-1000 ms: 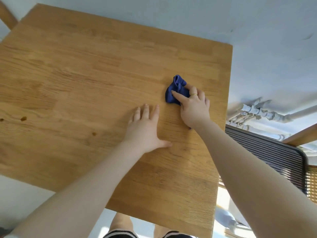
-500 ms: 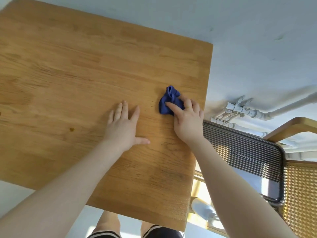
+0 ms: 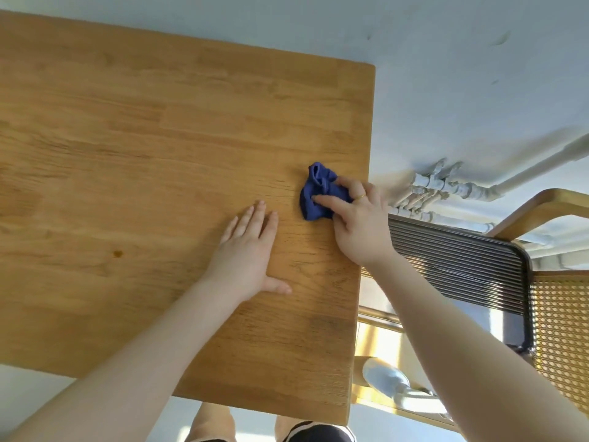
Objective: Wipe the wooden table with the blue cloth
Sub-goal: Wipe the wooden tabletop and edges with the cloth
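Note:
The wooden table [image 3: 127,138] fills the left and middle of the head view. A crumpled blue cloth [image 3: 314,199] lies on it close to the right edge. My right hand [image 3: 360,228] grips the cloth from the right, with the index finger stretched over it and the other fingers curled round it. A ring shows on one finger. My left hand [image 3: 248,253] rests flat on the wood just left of the cloth, fingers straight and thumb spread, holding nothing.
A small dark spot [image 3: 118,253] marks the wood left of my left hand. Past the right edge are white pipes [image 3: 446,186], a dark ribbed panel [image 3: 452,266] and a cane-backed chair [image 3: 561,330]. My knees [image 3: 213,422] show under the near edge.
My right hand has slid the blue cloth rightward, closer to the table's right edge. The left hand stays flat on the wood and has shifted a little to the right.

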